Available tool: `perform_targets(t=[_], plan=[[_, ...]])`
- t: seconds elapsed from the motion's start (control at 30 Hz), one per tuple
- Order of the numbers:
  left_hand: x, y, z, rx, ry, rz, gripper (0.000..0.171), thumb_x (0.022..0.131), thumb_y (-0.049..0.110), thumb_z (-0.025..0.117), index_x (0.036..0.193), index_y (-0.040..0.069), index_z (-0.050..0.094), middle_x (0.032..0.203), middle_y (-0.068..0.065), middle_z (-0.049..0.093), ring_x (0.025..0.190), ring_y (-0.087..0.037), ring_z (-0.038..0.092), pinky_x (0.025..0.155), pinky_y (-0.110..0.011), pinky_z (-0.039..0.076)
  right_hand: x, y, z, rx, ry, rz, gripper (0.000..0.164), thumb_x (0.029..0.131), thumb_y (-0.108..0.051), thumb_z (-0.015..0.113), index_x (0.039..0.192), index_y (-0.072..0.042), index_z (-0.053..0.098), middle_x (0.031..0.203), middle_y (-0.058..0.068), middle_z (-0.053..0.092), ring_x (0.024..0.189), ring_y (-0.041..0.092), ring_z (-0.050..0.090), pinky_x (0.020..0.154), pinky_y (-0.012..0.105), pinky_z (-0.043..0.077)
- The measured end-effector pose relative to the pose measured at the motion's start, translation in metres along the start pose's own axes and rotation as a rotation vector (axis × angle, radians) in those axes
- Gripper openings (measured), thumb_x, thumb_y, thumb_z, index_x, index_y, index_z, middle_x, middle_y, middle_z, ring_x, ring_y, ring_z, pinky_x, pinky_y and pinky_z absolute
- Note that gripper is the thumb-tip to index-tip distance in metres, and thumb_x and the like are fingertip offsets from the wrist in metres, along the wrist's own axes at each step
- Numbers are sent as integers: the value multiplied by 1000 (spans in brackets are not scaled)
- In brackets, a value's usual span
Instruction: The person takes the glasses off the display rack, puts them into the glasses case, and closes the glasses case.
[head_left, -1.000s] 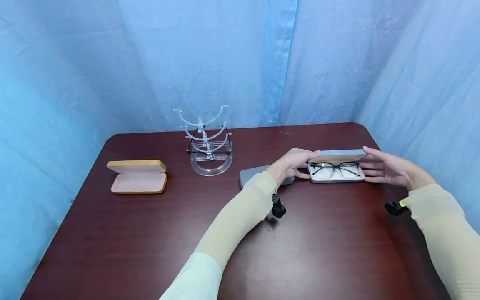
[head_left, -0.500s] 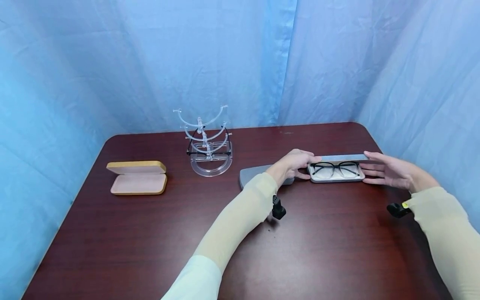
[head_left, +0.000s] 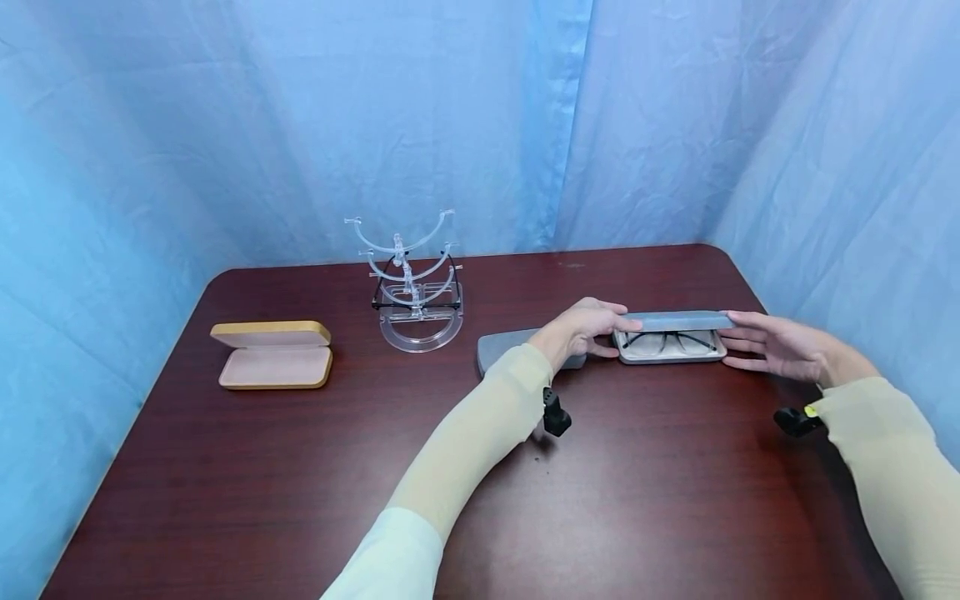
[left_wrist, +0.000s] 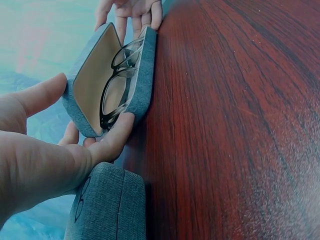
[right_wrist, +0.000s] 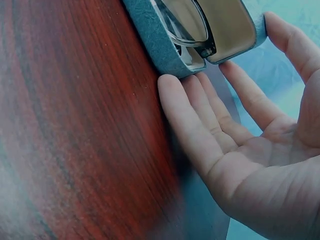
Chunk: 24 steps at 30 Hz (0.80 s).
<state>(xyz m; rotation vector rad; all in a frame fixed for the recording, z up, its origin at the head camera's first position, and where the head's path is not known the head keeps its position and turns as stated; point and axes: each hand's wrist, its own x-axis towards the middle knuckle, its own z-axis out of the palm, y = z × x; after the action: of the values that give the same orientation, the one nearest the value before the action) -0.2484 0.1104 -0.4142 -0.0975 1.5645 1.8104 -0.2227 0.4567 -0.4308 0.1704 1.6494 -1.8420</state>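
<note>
A grey-blue glasses case (head_left: 671,321) lies near the right back of the table, its lid tilted partway down over the base. Inside it are black-framed glasses (left_wrist: 107,95), partly covered by the lid in the head view. My left hand (head_left: 581,327) grips the left end, one finger on the lid's edge and another on the base's front corner. At the opposite end, my right hand (head_left: 791,346) touches the lid with one fingertip and the base with others, those fingers nearly straight. A second grey case (left_wrist: 105,205), closed, lies just beneath my left wrist.
To the left stands a yellow case (head_left: 273,385) with its lid up and a pale lining. A clear plastic glasses stand (head_left: 422,345) is at the back, with dark-framed glasses (head_left: 456,305) on its lower part. Blue curtains (head_left: 480,125) hang behind the table.
The lid of the grey-blue case has swung forward and down over the glasses, so its outer face now shows. Both hands have stayed at the case's ends.
</note>
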Motion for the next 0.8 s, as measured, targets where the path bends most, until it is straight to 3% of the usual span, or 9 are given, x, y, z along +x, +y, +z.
perform_targets(t=[0.1,0.33,0.6,0.8], plan=[[-1,0,-1,1,-4,4,60,86,2,80,142,7,59,143,-3,54,141,-27,40,91,-49,56,0,1,-1,32,-39,-24,33,112,-23,37,129,-29,65,127,-6,65,117,11,62,101,42,52],[-4,-2,0,22,-20,17,57,87,-7,74,141,6,59,140,-7,57,125,-23,57,93,-47,56,-4,0,4,-80,-12,-45,40,106,-3,50,129,-32,65,123,-8,67,111,13,66,98,38,54],[-4,-2,1,-6,-11,-4,49,90,-5,72,137,5,63,146,-10,52,143,-30,40,95,-50,55,-3,1,7,-139,58,-33,40,104,-3,55,129,-32,65,122,-10,66,110,13,66,96,38,55],[-3,-1,1,-15,0,-28,48,90,-2,73,137,6,64,143,-7,54,140,-28,42,94,-49,55,0,0,7,-138,67,-22,39,104,-2,55,126,-32,66,120,-8,68,108,13,67,96,38,55]])
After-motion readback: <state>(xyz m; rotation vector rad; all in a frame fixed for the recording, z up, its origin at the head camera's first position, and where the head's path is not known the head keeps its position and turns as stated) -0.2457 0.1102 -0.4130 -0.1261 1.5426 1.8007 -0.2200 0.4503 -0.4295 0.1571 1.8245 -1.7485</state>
